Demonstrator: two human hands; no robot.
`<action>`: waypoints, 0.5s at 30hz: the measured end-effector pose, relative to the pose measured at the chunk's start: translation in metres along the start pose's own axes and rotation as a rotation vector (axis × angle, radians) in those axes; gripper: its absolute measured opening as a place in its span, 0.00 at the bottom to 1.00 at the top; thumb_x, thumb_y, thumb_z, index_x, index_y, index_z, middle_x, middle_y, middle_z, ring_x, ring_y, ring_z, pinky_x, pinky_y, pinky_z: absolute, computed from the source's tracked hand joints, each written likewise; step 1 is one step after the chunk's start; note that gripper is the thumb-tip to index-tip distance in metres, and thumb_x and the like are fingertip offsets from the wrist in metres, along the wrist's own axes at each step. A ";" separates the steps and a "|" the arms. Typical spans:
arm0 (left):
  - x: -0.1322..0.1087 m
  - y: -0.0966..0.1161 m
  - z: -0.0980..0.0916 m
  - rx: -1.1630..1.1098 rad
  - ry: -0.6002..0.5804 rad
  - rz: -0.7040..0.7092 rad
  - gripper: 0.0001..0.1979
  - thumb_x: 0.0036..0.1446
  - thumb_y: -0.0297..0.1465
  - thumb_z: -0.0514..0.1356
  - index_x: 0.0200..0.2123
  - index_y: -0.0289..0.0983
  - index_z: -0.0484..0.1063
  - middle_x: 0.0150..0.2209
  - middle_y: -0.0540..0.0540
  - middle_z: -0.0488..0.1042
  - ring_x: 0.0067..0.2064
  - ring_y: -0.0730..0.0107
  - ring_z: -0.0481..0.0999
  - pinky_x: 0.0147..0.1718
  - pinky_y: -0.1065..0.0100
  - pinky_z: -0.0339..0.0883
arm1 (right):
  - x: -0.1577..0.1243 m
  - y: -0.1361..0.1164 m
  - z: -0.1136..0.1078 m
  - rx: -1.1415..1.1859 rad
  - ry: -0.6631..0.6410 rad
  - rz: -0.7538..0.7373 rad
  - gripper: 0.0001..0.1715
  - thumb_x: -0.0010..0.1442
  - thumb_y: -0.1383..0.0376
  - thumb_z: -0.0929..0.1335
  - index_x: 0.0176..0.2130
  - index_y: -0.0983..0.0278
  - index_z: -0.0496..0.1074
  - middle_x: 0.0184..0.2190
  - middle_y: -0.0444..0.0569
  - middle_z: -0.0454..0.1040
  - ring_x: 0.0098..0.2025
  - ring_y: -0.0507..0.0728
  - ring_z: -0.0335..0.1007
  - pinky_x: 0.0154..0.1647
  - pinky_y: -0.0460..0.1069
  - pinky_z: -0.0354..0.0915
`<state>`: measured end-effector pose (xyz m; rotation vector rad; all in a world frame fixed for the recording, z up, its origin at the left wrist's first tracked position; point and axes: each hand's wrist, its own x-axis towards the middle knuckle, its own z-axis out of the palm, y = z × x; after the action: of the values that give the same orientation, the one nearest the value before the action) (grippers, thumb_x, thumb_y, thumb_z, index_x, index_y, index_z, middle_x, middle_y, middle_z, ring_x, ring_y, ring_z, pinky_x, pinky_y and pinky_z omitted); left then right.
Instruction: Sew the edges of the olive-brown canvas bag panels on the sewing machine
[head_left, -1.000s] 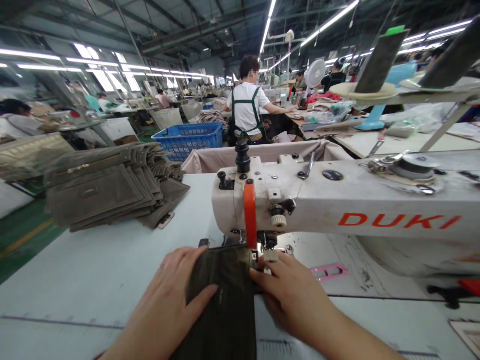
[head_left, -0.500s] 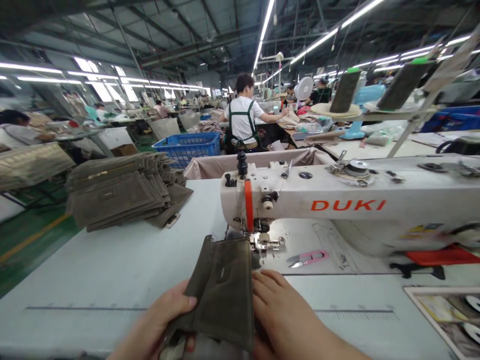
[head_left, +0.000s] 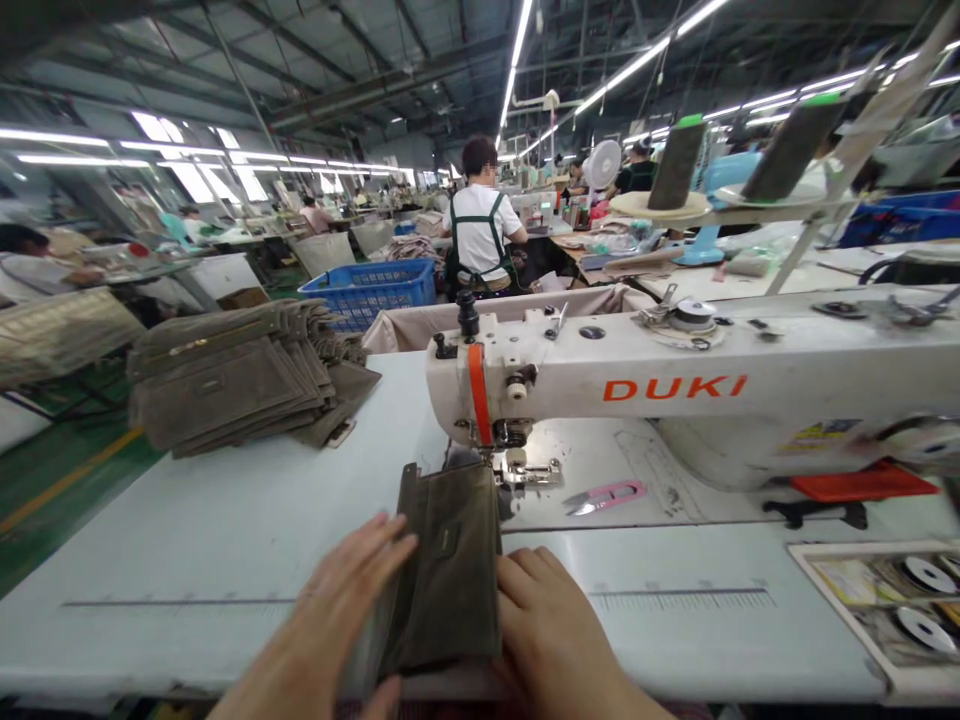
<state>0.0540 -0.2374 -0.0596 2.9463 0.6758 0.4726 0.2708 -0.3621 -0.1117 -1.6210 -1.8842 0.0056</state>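
Observation:
A dark olive fabric bag piece [head_left: 450, 565] with a small metal label lies lengthwise before me. Its far right corner sits at the presser foot of the white sewing machine [head_left: 660, 375]. My left hand [head_left: 341, 590] rests along the piece's left edge, fingers stretched out and slightly blurred. On the right edge, my right hand [head_left: 551, 630] has its fingers curled round the fabric; the thumb is hidden. Pink-handled thread snips [head_left: 606, 497] lie on the machine bed, right of the needle.
A stack of similar olive pieces [head_left: 225, 375] lies at the table's left. Behind the machine are a cloth-lined bin [head_left: 390, 330] and a blue basket [head_left: 375, 290]. A co-worker [head_left: 480, 225] sits beyond. At right are a bobbin tray [head_left: 840, 590] and thread cones [head_left: 675, 165].
My left hand has released its thumb grip on the bag piece and moved up its left side, fingers now extended. The right hand stays at the right edge. The co-worker's outstretched arm has drawn in.

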 end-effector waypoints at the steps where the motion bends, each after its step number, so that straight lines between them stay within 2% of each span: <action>1: 0.005 0.010 0.001 0.030 -0.023 0.116 0.32 0.55 0.30 0.59 0.63 0.41 0.58 0.62 0.43 0.64 0.60 0.55 0.67 0.57 0.57 0.66 | 0.000 -0.001 -0.003 0.055 -0.018 0.027 0.10 0.55 0.68 0.71 0.39 0.60 0.70 0.39 0.45 0.73 0.37 0.58 0.64 0.36 0.53 0.60; 3: 0.015 0.026 0.005 0.001 0.019 0.180 0.23 0.62 0.30 0.56 0.60 0.39 0.62 0.56 0.45 0.72 0.55 0.64 0.73 0.53 0.68 0.70 | 0.003 -0.003 -0.009 0.187 -0.028 0.077 0.19 0.56 0.73 0.65 0.48 0.59 0.68 0.49 0.46 0.71 0.44 0.57 0.67 0.43 0.53 0.64; 4: 0.020 0.031 0.007 -0.034 0.052 0.142 0.18 0.65 0.30 0.54 0.57 0.39 0.65 0.51 0.46 0.75 0.51 0.68 0.75 0.51 0.72 0.71 | 0.005 -0.004 -0.011 0.254 -0.021 0.096 0.26 0.55 0.75 0.63 0.52 0.59 0.65 0.55 0.47 0.67 0.49 0.57 0.66 0.49 0.53 0.65; 6: 0.026 0.034 0.008 -0.106 0.100 0.019 0.13 0.68 0.32 0.50 0.52 0.38 0.68 0.45 0.47 0.77 0.44 0.71 0.78 0.45 0.75 0.73 | 0.009 -0.005 -0.013 0.356 0.014 0.128 0.38 0.50 0.79 0.60 0.59 0.62 0.59 0.65 0.50 0.54 0.61 0.57 0.57 0.60 0.54 0.60; 8: 0.029 0.032 0.006 -0.137 0.103 -0.051 0.13 0.69 0.32 0.50 0.52 0.37 0.69 0.43 0.46 0.77 0.43 0.71 0.77 0.42 0.75 0.73 | 0.011 -0.004 -0.011 0.400 0.055 0.144 0.40 0.49 0.80 0.58 0.61 0.64 0.57 0.67 0.51 0.49 0.65 0.56 0.51 0.64 0.53 0.57; 10: 0.029 0.030 0.001 -0.119 0.098 0.021 0.15 0.68 0.29 0.51 0.55 0.36 0.67 0.47 0.44 0.75 0.47 0.69 0.76 0.45 0.73 0.73 | 0.008 -0.004 -0.007 0.391 0.050 0.113 0.35 0.54 0.80 0.57 0.59 0.63 0.60 0.63 0.52 0.57 0.61 0.55 0.59 0.60 0.50 0.63; 12: 0.026 0.031 -0.002 -0.062 0.109 0.164 0.18 0.66 0.25 0.50 0.58 0.35 0.66 0.51 0.42 0.73 0.52 0.66 0.73 0.51 0.69 0.71 | 0.001 -0.005 0.000 0.331 0.057 0.033 0.25 0.61 0.77 0.58 0.55 0.64 0.65 0.54 0.51 0.69 0.50 0.54 0.70 0.49 0.46 0.69; 15: 0.021 0.036 0.004 0.025 0.092 0.352 0.18 0.66 0.22 0.48 0.55 0.35 0.69 0.53 0.42 0.73 0.54 0.66 0.72 0.52 0.69 0.70 | -0.018 -0.009 0.012 0.133 0.216 -0.133 0.17 0.68 0.73 0.57 0.44 0.66 0.72 0.38 0.48 0.76 0.38 0.54 0.73 0.38 0.45 0.70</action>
<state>0.0881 -0.2601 -0.0527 3.0906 0.1664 0.6330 0.2578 -0.3755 -0.1261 -1.3488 -1.7813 -0.0954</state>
